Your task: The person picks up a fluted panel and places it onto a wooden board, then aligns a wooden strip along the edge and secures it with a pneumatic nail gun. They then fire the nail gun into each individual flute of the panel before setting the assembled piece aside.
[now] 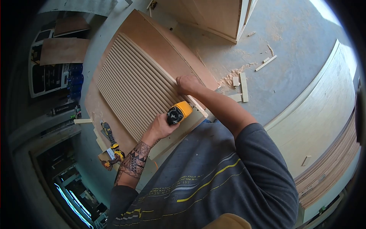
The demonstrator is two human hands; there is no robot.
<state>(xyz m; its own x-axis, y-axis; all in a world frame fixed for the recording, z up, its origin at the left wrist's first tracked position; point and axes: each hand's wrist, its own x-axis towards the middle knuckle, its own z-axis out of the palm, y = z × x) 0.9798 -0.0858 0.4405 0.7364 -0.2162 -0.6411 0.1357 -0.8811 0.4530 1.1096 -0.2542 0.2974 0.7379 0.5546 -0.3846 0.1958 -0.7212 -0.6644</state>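
A ribbed wooden panel [133, 84] lies on a large brown board [152, 30], with a pale strip [152, 63] along its right edge. My left hand [160, 127], at the end of the tattooed forearm, is closed round a yellow and black power tool [180, 112]. The tool is over the near right corner of the ribbed panel. My right hand [187, 84] is curled into a fist at the pale strip, just beyond the tool. Its fingertips are hidden, and what they may hold does not show.
Yellow and black power tools [108, 133] lie at the board's left edge. Wood offcuts [244, 87] and shavings lie on the floor to the right. A wooden cabinet [213, 15] stands at the top. Stacked sheets [324, 160] are at the far right.
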